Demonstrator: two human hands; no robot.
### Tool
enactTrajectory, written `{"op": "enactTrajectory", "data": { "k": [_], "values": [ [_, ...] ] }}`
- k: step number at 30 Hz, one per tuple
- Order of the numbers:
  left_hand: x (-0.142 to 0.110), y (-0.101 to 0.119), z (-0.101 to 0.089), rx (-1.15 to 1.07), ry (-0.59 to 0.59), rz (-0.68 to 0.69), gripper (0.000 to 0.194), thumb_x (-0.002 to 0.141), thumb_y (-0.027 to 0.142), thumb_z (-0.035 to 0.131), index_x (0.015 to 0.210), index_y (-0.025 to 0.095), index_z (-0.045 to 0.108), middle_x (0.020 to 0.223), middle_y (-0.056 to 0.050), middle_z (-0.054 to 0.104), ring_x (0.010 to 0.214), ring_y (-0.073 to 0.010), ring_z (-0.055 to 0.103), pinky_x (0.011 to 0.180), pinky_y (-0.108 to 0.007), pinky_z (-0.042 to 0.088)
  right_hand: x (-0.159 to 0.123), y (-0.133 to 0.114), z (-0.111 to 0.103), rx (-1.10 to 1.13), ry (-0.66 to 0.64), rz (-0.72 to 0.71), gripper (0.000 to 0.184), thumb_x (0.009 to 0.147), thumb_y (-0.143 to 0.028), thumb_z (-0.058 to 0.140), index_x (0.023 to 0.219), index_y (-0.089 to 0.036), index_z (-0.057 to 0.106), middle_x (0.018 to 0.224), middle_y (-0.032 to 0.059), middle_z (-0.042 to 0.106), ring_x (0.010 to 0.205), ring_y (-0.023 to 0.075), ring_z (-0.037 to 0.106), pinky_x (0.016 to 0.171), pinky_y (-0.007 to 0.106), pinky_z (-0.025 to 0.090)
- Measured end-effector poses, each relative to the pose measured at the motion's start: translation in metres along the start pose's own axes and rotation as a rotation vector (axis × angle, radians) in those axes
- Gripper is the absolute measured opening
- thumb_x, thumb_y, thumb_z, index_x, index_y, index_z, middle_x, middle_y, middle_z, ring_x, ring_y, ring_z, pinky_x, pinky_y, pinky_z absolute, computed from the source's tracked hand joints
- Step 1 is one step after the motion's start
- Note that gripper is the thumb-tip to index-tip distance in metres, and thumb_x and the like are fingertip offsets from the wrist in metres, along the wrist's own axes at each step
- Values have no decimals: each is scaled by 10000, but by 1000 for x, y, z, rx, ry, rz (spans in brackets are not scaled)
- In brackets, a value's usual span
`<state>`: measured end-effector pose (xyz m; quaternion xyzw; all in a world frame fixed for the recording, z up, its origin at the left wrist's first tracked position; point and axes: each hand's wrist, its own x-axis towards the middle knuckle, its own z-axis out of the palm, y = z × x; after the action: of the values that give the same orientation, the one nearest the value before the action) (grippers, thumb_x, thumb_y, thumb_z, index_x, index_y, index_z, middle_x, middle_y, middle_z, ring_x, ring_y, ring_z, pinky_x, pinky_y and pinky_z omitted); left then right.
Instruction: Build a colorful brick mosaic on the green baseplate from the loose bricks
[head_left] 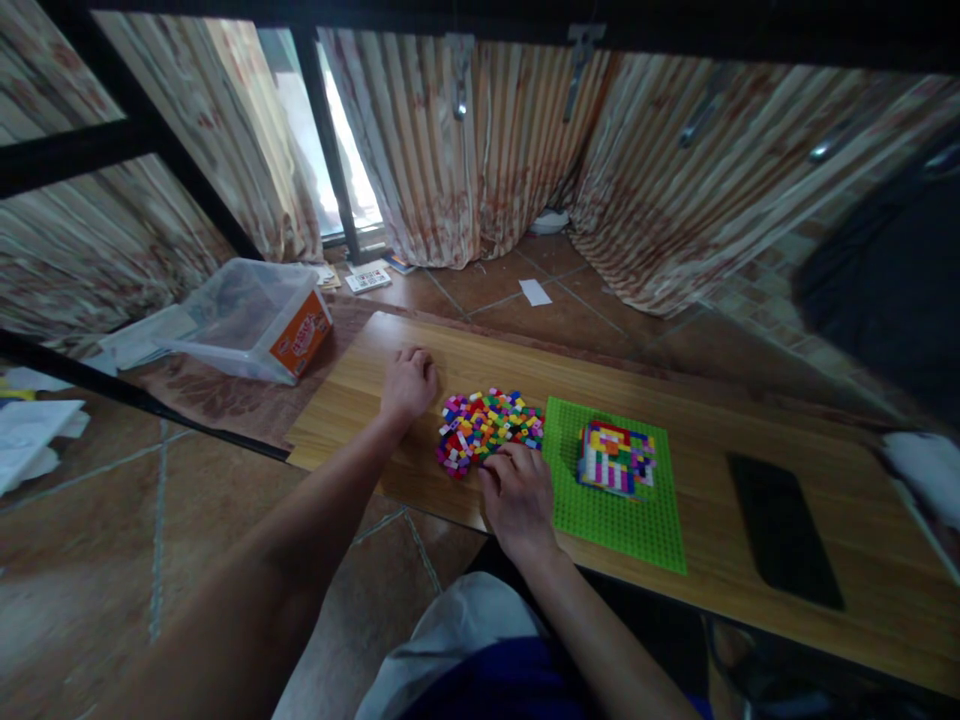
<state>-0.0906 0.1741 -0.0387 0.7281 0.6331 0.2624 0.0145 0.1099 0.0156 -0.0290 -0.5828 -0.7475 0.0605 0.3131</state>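
Observation:
My left hand (410,385) rests palm down on the wooden table, left of a pile of small coloured toy bricks (495,415). Its fingers are curled under, and whatever they hold, if anything, is hidden. At the near edge of the pile, my right hand (521,492) has its thumb and fingers drawn together over the bricks. No brick can be made out between them. Just right of the pile lies a green studded baseplate (607,530). A multicoloured block built of bricks (609,462), with white and purple stripes, stands on it.
A dark flat slab (784,530) lies on the right of the wooden table (705,480). On the floor at the left sits a clear plastic bin (240,315) with an orange label. Patterned curtains (420,150) hang behind, and papers lie on the tiles.

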Motion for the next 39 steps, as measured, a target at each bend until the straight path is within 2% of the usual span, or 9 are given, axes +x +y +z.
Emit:
{"op": "enactTrajectory", "data": {
  "k": [5, 15, 19, 22, 25, 31, 35, 39],
  "values": [
    [0, -1, 1, 18, 14, 18, 178, 879, 198, 455, 911, 197, 630, 1039, -94, 658, 1032, -261, 562, 976, -409, 433, 0, 2, -5, -17, -25, 27, 68, 878, -195, 618, 867, -202, 684, 1024, 77, 642, 982, 249, 528, 870, 397, 431],
    [0, 0, 0, 30, 9, 16, 183, 880, 204, 456, 925, 193, 634, 1055, -106, 661, 1059, -263, 568, 980, -405, 433, 3, -1, -4, 70, -7, 29, 133, 909, -186, 570, 853, -210, 688, 1031, 79, 659, 998, 244, 555, 892, 401, 453],
    [1, 1, -2, 29, 8, 8, 198, 878, 200, 443, 933, 190, 633, 1078, -107, 661, 1065, -267, 568, 986, -408, 431, 6, -4, -25, 228, 34, 77, 155, 951, -259, 530, 907, -216, 672, 985, 58, 682, 946, 209, 610, 858, 358, 486],
    [1, 3, -4, 18, 0, 3, 205, 875, 208, 440, 932, 188, 635, 1094, -114, 656, 1076, -272, 564, 996, -421, 426, 3, 1, -49, 344, 62, 180, 183, 962, -321, 515, 941, -222, 669, 922, 36, 702, 848, 173, 651, 775, 306, 509],
    [1, 3, -6, 9, -10, 2, 214, 872, 217, 437, 933, 181, 639, 1094, -121, 657, 1083, -277, 563, 999, -427, 424, -6, 19, -74, 360, 121, 325, 203, 930, -384, 559, 937, -229, 690, 896, 23, 719, 800, 167, 669, 748, 297, 518],
    [3, 1, -5, 10, -12, 9, 230, 874, 248, 429, 938, 183, 640, 1101, -126, 656, 1091, -286, 561, 1007, -442, 417, -24, 80, -110, 244, 294, 527, 294, 859, -452, 599, 929, -202, 737, 953, 74, 740, 865, 219, 690, 776, 347, 538],
    [4, 1, -5, 6, -17, 15, 236, 873, 255, 420, 924, 187, 640, 1087, -125, 658, 1082, -287, 565, 1011, -452, 411, -26, 108, -119, 112, 326, 550, 354, 852, -461, 563, 902, -167, 754, 915, 108, 741, 835, 242, 682, 744, 359, 533],
    [3, 3, -7, 10, -8, 23, 247, 871, 270, 414, 923, 190, 642, 1084, -124, 659, 1074, -291, 566, 1008, -455, 415, -23, 116, -116, 58, 274, 540, 388, 865, -472, 525, 928, -164, 752, 946, 122, 743, 818, 243, 676, 735, 361, 519]
  ]
}}
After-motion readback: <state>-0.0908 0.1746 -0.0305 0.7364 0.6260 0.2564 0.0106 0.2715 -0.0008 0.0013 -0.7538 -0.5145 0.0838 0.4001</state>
